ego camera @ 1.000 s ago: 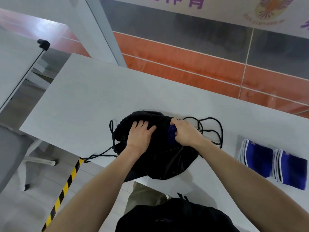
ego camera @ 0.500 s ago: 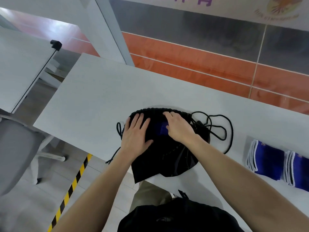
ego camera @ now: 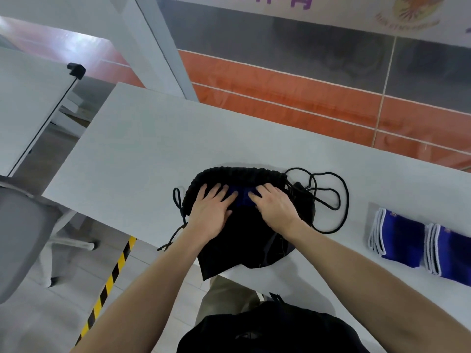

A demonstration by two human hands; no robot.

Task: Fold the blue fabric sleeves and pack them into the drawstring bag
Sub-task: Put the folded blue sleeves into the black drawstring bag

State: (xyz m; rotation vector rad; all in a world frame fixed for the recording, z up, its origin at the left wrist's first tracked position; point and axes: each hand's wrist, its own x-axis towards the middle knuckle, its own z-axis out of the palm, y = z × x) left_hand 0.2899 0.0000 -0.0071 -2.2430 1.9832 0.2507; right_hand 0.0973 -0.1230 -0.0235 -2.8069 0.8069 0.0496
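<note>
Looks like mid-packing: left hand [ego camera: 211, 212] and right hand [ego camera: 274, 208] spread flat on the drawstring bag [ego camera: 244, 238], blue sleeve [ego camera: 242, 197] between the fingertips, so next probably grab the folded sleeves [ego camera: 400, 240] off to the right.

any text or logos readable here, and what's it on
Purple characters on the white wall banner: cut off by the frame's top edge, unreadable.
Round orange-and-gold emblem on that banner: its ring of lettering is too blurred.
Small marks on the folded blue fabric sleeves: too small.
</note>
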